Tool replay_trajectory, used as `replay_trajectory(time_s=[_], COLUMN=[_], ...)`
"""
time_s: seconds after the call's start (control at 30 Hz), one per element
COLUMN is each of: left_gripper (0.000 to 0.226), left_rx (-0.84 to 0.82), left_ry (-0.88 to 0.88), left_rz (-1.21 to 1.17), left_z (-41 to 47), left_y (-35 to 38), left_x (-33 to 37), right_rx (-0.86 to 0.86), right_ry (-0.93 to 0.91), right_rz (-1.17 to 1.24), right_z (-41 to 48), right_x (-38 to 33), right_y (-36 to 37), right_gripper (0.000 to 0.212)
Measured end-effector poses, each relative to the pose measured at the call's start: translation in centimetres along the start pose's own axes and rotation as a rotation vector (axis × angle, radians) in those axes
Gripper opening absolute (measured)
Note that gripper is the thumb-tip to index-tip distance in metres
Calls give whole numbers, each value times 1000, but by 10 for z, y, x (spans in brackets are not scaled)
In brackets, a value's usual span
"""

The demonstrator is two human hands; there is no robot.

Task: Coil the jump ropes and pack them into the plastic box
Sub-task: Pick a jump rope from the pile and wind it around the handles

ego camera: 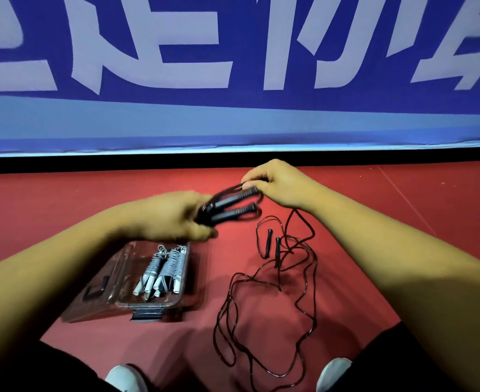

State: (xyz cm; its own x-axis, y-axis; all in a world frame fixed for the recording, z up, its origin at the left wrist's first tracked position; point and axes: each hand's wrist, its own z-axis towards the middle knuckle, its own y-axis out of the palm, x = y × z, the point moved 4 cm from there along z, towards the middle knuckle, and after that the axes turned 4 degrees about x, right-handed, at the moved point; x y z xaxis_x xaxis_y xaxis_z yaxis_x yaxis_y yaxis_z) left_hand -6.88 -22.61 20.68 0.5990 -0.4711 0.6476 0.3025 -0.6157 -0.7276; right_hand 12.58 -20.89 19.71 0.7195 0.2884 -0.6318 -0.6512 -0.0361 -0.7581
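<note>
Red floor (374,222): my whole work area. The box sits on the left and the loose cord on the right, between the person's knees.
Loose black cord (278,281): sprawled in open loops across the floor, not coiled at all. One strand rises toward the right hand, so I judge part of this tangle belongs to the rope being held. I cannot tell where one rope ends and the next begins.
Plastic box (176,302): clear, on the floor just below the left hand, with its lid (91,295) lying open to the left.
Left hand (165,219): fingers wrapped round the near ends of the black handles, a firm closed grip.
Right hand (275,183): thumb and fingers pinching the far end of the upper handle, where a loop of cord sits.
Black handles (233,206): a pair held side by side in the air, above and just right of the box.
White ropes (159,271): about three tight bundles already wound and lying inside the box.
Floor handles (269,244): two more black ones lying among the loose cord, untouched.
Done, as I read it: the white ropes are coiled and packed.
Left: wind the held black rope, pack it, then do the same for the one on the floor. I would call it roughly halfway.
</note>
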Motion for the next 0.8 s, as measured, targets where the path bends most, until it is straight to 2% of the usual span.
replay_trajectory(time_s=[0.1, 0.2, 0.4, 0.53, 0.63, 0.7, 0.73, 0.8], left_gripper=[17, 23, 16, 3, 26, 48, 50, 35], left_rx=[262, 506, 789, 792, 734, 599, 506, 295], left_ry=[-28, -136, -397, -524, -514, -469, -471, -516], left_rz=[-225, -359, -391, -92, 229, 506, 612, 701], left_z=[0, 3, 3, 9, 16, 24, 27, 32], left_y=[-27, -49, -83, -84, -75, -59, -48, -21], left_x=[-10, -35, -100, -119, -113, -109, -109, -108], right_rx=[-76, -134, -248, -238, -225, -196, -168, -95], right_ry=[88, 175, 153, -14, -152, -209, -212, -187], right_rz=[107, 262, 227, 35, -54, -125, -158, -204], right_z=[-4, -3, -13, -14, -16, -16, -14, -10], right_x=[4, -2, -31, -62, -79, -80, -79, -72], right_y=[19, 35, 60, 68, 67, 57, 49, 33], right_gripper=[23, 28, 29, 29, 31, 32, 31, 27])
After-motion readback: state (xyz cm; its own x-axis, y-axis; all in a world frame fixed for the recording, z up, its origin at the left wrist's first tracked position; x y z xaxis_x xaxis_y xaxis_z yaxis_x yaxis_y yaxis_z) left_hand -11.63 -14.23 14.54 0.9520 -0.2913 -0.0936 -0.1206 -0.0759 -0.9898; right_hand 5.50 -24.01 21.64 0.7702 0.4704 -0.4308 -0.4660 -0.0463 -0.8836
